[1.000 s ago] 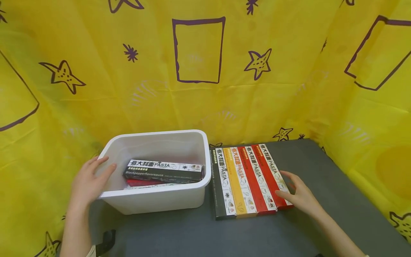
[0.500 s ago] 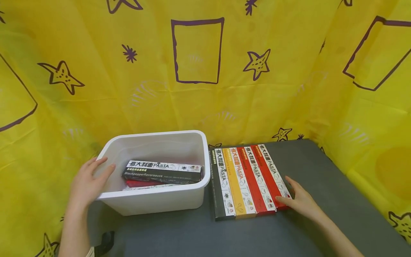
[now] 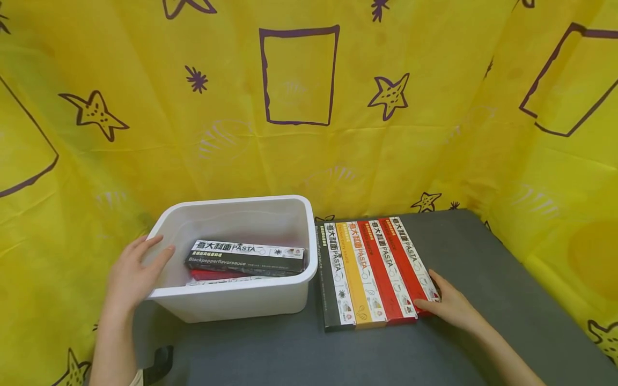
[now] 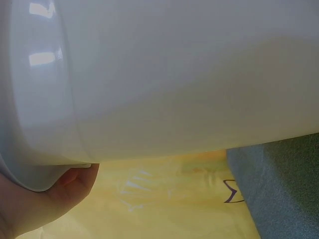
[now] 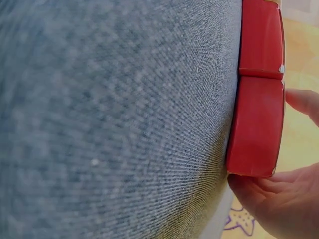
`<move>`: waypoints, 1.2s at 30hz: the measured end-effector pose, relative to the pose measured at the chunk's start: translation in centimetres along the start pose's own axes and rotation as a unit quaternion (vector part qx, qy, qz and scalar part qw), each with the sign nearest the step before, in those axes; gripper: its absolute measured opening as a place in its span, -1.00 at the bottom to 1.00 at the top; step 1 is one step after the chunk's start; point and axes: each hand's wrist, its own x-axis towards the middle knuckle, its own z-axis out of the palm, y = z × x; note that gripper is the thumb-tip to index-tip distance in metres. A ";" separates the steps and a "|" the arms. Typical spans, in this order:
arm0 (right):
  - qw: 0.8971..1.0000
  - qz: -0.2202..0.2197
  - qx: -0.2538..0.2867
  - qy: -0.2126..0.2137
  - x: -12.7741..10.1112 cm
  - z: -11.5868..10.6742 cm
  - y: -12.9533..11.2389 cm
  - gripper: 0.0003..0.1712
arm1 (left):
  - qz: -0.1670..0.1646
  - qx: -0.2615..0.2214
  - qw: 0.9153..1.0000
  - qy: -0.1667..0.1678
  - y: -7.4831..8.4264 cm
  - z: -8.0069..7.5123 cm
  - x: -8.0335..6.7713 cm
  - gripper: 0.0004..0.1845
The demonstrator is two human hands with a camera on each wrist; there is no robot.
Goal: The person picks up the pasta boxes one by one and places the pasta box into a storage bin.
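While the left hand (image 3: 132, 273) curled over the white bin's (image 3: 241, 305) left rim, the outermost red box (image 3: 406, 265) lay right of that bin on the desk (image 3: 251, 354): light, stiff, probably slick, best gripped across its width! Partly spread, palm low, the right hand (image 3: 453, 305) pinched its near end.

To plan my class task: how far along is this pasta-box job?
If this is unpacking, three pasta boxes look done, side by side on the table. In hand: the right hand grips the end red box; the left hand holds the white bin. Remaining: the black box in the bin and something red beneath it.
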 end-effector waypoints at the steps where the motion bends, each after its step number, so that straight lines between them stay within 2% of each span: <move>1: 1.000 -0.001 -0.002 -0.001 0.0 0.0 0.0 0.13 | 0.000 -0.001 1.000 0.000 0.0 0.0 0.0 -0.32; 10: 1.000 0.008 0.000 -0.003 0.2 0.3 -0.4 0.16 | -0.001 -0.001 1.000 0.003 -0.1 0.1 -0.1 -0.32; 16: 0.999 0.016 -0.030 0.024 0.3 0.3 -0.4 0.12 | -0.008 0.003 1.000 -0.006 0.0 0.1 -0.1 -0.32; 20: 0.999 0.019 -0.038 0.026 0.4 0.1 -0.1 0.11 | -0.010 0.003 1.000 -0.004 -0.1 0.1 -0.1 -0.32; 23: 0.999 0.002 -0.033 0.025 0.5 0.4 0.4 0.15 | -0.009 -0.001 1.000 0.000 -0.2 0.1 -0.1 -0.32; 27: 0.998 -0.049 -0.020 0.037 0.7 0.8 1.0 0.19 | -0.006 -0.003 1.000 0.004 -0.2 0.1 -0.2 -0.33; 30: 0.997 -0.063 -0.022 0.044 0.8 1.0 1.2 0.20 | -0.004 -0.001 1.000 0.005 -0.2 0.1 -0.2 -0.33; 36: 0.998 -0.021 -0.038 0.043 0.6 0.7 1.1 0.20 | -0.001 -0.002 1.000 0.005 -0.1 0.1 -0.1 -0.32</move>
